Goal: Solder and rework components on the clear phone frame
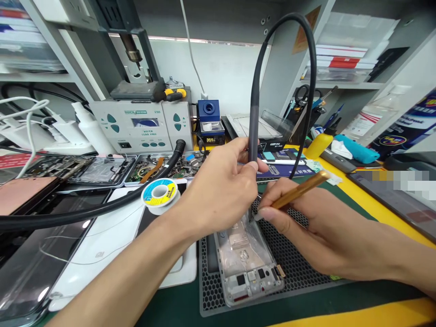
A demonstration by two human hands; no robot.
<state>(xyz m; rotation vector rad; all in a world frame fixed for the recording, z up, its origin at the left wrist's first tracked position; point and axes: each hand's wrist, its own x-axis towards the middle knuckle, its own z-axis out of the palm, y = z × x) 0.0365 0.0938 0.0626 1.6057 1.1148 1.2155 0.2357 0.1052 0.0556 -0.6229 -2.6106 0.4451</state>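
Observation:
My left hand (pixel 221 188) grips a grey soldering iron handle (pixel 253 122), held upright with its tip down at the upper part of an opened phone frame (pixel 247 261). A black cable (pixel 308 50) arcs up from the handle and over to the right. My right hand (pixel 306 227) pinches a gold-coloured tweezers-like tool (pixel 301 188), its tip beside the iron's tip on the phone frame. The frame lies on a black honeycomb mat (pixel 293 272).
A solder spool (pixel 160 193) sits left of my hands. A thick black hose (pixel 85 211) crosses the left side. Behind stand a hot-air station (pixel 139 127), a blue iron station (pixel 209 122), trays of phone parts (pixel 102 170) and white and dark phone panels (pixel 102 245).

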